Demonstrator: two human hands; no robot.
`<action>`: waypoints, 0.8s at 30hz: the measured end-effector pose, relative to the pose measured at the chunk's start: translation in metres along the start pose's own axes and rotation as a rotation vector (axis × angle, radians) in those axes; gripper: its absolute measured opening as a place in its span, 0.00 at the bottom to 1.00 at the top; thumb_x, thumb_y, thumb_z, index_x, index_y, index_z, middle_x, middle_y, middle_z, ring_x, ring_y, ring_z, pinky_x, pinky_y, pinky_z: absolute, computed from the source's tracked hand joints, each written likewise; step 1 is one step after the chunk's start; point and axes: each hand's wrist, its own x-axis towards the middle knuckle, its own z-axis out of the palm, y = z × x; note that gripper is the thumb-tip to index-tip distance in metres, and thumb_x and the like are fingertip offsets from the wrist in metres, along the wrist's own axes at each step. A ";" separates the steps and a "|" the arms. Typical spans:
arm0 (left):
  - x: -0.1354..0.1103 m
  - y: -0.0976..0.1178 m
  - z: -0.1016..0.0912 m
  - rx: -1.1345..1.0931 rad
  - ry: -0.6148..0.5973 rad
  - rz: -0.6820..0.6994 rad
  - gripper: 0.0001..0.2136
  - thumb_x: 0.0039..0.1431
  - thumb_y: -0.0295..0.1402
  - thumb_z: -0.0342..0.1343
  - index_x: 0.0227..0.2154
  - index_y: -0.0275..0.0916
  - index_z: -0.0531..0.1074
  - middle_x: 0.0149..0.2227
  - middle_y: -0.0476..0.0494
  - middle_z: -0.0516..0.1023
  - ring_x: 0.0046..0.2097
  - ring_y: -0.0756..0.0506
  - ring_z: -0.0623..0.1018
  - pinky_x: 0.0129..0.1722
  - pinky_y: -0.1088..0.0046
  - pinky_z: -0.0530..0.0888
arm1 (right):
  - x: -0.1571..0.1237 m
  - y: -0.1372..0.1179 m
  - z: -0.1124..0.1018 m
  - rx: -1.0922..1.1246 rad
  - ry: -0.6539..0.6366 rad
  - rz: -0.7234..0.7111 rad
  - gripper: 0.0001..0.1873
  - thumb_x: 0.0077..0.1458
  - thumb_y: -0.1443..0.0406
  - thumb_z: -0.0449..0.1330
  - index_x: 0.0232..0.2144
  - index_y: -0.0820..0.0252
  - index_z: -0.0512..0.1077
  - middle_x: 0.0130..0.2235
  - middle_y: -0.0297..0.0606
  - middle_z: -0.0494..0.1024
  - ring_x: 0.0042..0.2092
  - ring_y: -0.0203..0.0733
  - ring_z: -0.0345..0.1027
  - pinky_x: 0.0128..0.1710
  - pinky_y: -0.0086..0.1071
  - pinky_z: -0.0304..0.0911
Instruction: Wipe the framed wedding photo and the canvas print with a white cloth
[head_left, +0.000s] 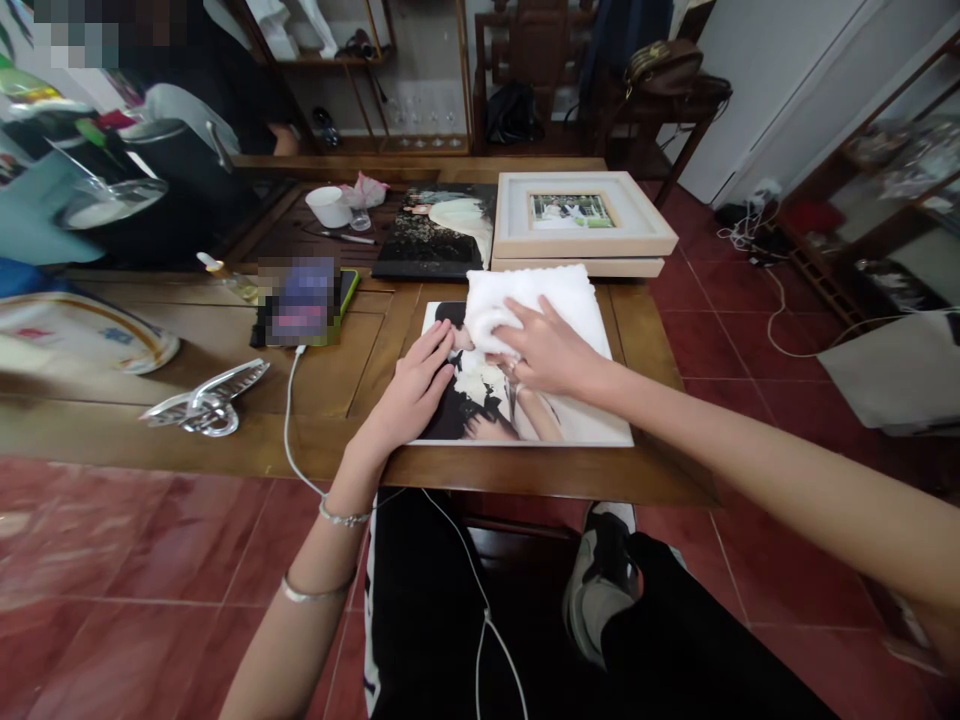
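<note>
1. Here we see the left hand (416, 385) lying flat, fingers stretched out and slightly parted, pressing on the left side of a photo panel (487, 380) and gripping nothing.
2. Over on the right, we have the right hand (544, 345) with its fingers curled into a white cloth (566, 290), holding a bunched fold against that panel.
3. The cloth looks soft and fluffy, its loose part spreading flat past the panel's far edge; the panel is a thin rectangle with a smooth printed face.
4. We find the panel beneath both hands, at the near edge of the brown wooden table (664, 430).
5. Just beyond, we spot a dark picture panel (427, 240) and, to its right, a pale framed picture (506, 235); well left sits a shiny silver hair clip (210, 402).
</note>
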 end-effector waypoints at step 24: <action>-0.001 -0.004 0.003 -0.044 0.038 0.014 0.24 0.71 0.39 0.39 0.67 0.42 0.57 0.70 0.41 0.54 0.71 0.42 0.54 0.69 0.53 0.52 | -0.084 -0.086 0.001 -0.046 -0.029 -0.208 0.11 0.55 0.64 0.62 0.40 0.60 0.80 0.60 0.60 0.70 0.63 0.69 0.59 0.59 0.65 0.56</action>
